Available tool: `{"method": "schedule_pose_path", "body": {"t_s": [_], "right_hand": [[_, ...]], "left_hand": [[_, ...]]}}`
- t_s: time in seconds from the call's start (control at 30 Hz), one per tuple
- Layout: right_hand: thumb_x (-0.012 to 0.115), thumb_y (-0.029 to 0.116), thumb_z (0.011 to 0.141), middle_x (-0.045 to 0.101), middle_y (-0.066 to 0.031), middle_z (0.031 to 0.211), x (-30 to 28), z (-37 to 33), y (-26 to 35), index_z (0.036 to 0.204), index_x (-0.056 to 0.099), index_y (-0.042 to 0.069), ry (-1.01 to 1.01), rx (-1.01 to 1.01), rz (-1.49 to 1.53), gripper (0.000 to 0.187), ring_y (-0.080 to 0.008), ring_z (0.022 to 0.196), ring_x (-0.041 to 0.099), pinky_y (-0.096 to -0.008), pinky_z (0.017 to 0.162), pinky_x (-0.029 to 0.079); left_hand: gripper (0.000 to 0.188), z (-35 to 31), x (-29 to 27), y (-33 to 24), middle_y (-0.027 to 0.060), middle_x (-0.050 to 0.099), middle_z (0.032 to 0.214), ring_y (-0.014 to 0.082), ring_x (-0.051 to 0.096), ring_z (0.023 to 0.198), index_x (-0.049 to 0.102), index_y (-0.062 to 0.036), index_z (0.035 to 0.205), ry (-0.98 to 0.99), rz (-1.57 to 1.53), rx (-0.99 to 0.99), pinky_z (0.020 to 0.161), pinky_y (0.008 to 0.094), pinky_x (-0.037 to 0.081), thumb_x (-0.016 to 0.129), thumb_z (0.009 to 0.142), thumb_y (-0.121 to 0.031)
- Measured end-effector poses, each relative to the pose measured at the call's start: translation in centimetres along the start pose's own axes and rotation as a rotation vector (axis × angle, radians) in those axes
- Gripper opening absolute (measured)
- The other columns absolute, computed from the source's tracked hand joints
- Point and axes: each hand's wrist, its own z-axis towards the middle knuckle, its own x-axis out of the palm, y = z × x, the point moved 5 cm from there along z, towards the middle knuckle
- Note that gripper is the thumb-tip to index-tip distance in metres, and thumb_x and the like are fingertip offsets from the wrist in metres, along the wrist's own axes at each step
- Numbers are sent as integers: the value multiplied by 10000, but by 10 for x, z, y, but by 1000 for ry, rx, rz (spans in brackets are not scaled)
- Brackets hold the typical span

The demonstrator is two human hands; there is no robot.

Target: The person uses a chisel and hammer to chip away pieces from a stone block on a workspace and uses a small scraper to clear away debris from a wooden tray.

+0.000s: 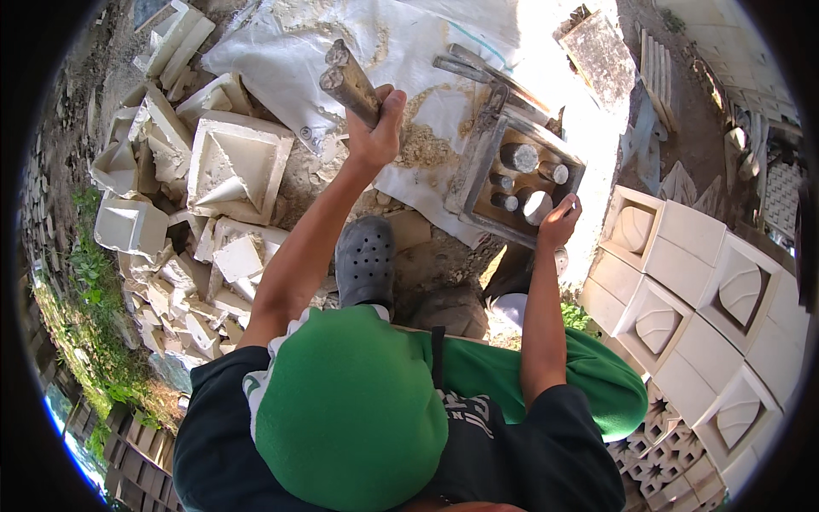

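My left hand (375, 132) is raised over the white sheet, its fingers wrapped round a stubby, cement-crusted rod (351, 90). The rod's far end looks like two round bars side by side; I cannot tell whether it is one piece. On the right, my right hand (559, 224) grips the near right corner of a box-shaped mould (499, 224), which sits tilted. Several round posts (519, 157) with pale tops stand inside the mould, some thick and some thin. Part of its underside is hidden.
Broken cast blocks (241, 166) are heaped on the left. A dusty white sheet (290, 43) covers the ground ahead, with metal bars (465, 64) beyond the mould. Patterned cast blocks (657, 316) stand in rows on the right. My grey clog (365, 260) is between my arms.
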Motion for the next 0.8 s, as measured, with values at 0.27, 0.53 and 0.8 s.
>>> {"method": "schedule_pose_path", "body": {"t_s": [0.27, 0.53, 0.8], "right_hand": [[365, 518, 943, 591, -189, 1177, -2, -4, 4, 1260, 498, 81, -15, -30, 10, 557, -372, 1047, 578, -436, 892, 436], [541, 269, 917, 550, -208, 1140, -12, 4, 67, 1183, 535, -11, -384, -399, 106, 386, -330, 1066, 533, -418, 926, 407], [524, 292, 871, 658, -120, 1027, 106, 23, 261, 1019, 660, 105, 566, -454, -52, 275, -283, 1046, 582, -403, 886, 442]], "left_hand": [[340, -25, -20, -8, -40, 349, 546, 53, 323, 501, 417, -73, 637, 190, 112, 236, 460, 243, 262, 482, 939, -215], [364, -27, -28, -47, -26, 317, 514, 66, 257, 450, 336, -95, 601, -15, -118, 120, 436, 252, 214, 453, 921, -223], [390, -16, -50, -13, -21, 344, 504, 63, 279, 464, 374, -64, 603, 41, 120, 258, 434, 262, 216, 492, 917, -263]]}}
